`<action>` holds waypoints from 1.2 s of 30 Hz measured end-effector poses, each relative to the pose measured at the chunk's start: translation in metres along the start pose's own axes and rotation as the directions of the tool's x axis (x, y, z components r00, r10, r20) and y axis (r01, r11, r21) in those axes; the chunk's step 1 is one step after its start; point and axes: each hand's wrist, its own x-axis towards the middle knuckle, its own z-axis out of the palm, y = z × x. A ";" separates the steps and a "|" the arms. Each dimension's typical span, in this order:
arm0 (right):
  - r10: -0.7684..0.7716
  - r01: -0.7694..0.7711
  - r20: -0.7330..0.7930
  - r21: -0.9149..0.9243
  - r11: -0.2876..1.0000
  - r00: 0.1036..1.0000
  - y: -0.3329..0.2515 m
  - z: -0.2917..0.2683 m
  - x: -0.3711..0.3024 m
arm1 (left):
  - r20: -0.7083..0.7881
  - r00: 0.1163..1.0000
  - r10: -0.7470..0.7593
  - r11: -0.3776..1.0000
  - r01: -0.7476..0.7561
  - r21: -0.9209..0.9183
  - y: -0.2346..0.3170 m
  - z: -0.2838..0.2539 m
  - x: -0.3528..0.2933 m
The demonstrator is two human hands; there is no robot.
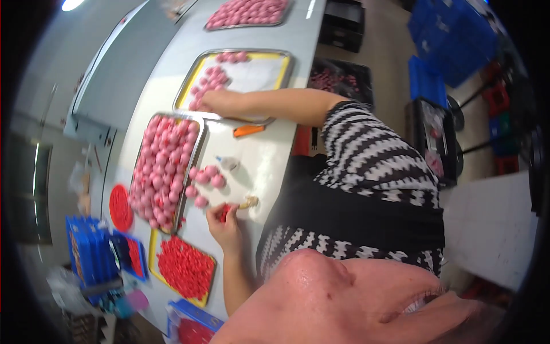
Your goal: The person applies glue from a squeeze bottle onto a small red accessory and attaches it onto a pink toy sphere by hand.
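My right hand (pixel 220 103) reaches over a metal tray (pixel 291 69) lined with white paper. Its fingers close at a pink ball (pixel 197 105) at the end of several balls in loose rows. My left hand (pixel 225 225) is curled over the table, with small red pieces (pixel 226 212) showing between its fingers. Just beside its fingertips lies a pale yellowish lump (pixel 250 202). Several loose pink balls (pixel 211 171) rest between the hands, next to a small clear bottle (pixel 229 163) and an orange tool (pixel 248 131) that looks like a cutter.
A tray heaped with pink balls (pixel 163 163) stands along the far side. A tray of red pieces (pixel 186 266) and a round red dish (pixel 120 207) lie nearby. Another full tray (pixel 246 14) is at the top. Blue crates (pixel 452 37) and a black crate (pixel 344 80) stand beyond the table edge.
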 end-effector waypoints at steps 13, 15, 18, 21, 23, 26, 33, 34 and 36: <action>0.141 -0.022 -0.075 0.813 0.582 0.987 -0.020 -0.033 -0.034 | 0.028 0.999 -0.035 0.982 0.039 -0.186 0.010 0.010 -0.011; 0.114 -0.052 0.023 0.963 0.263 0.993 -0.038 -0.047 -0.067 | 0.010 0.998 -0.070 0.983 0.070 -0.169 0.006 0.011 -0.010; 0.084 -0.156 0.138 0.949 0.273 0.987 -0.067 -0.059 -0.112 | 0.073 0.996 -0.056 0.984 0.067 -0.162 -0.002 0.012 -0.007; 0.034 -0.180 0.180 0.909 0.377 0.983 -0.073 -0.044 -0.138 | 0.124 0.991 -0.043 0.982 0.065 -0.179 -0.001 0.012 -0.009; -0.003 -0.149 0.164 0.905 0.399 0.987 -0.078 -0.033 -0.154 | 0.135 0.988 -0.080 0.993 0.091 -0.078 0.005 0.011 -0.008; -0.087 -0.081 0.158 0.817 0.571 0.984 -0.088 -0.017 -0.168 | 0.129 0.986 -0.103 0.992 0.111 -0.056 0.003 0.010 -0.006; -0.196 -0.111 0.285 0.785 0.609 0.938 -0.105 0.005 -0.168 | 0.144 0.985 -0.099 0.973 0.126 -0.191 0.009 0.009 -0.005; -0.176 -0.239 0.366 0.835 0.495 0.914 -0.110 0.005 -0.166 | 0.144 0.985 -0.095 0.974 0.122 -0.193 0.008 0.008 -0.005; -0.245 -0.212 0.361 0.853 0.477 0.900 -0.111 0.009 -0.161 | 0.106 0.989 -0.102 0.969 0.123 -0.216 0.005 0.006 -0.004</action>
